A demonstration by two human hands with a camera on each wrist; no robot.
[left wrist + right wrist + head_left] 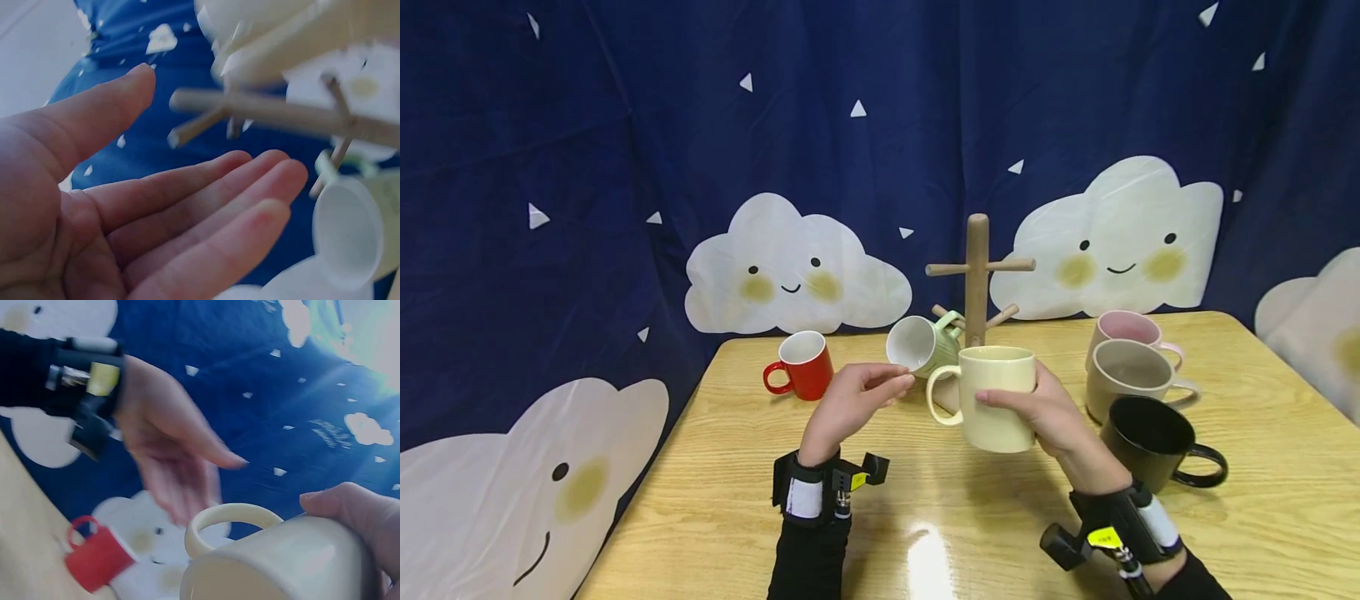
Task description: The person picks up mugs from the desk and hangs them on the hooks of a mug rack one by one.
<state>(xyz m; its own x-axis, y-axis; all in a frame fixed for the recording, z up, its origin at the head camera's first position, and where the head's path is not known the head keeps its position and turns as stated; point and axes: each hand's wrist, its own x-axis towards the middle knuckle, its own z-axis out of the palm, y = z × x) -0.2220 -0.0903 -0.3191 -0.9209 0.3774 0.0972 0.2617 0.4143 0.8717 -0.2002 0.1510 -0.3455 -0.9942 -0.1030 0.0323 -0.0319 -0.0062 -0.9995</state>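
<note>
A pale yellow mug (997, 408) is in my right hand (1051, 414), which grips its right side with the thumb across the front. The mug's handle points left, toward my left hand (859, 407). That hand holds nothing, its fingers stretched out and apart from the handle, as the left wrist view also shows. Behind the yellow mug stands a wooden mug tree (977, 283) with several pegs. On one of its lower pegs a light green mug (942, 348) appears to hang by its handle, tilted with its mouth to the left.
A red mug (811, 375) stands on the wooden table (700, 500) at the left. Along the right side stand a pink mug (1131, 328), a grey-beige mug (1120, 383) and a black mug (1150, 446), handles to the right. A dark blue curtain (820, 50) hangs behind.
</note>
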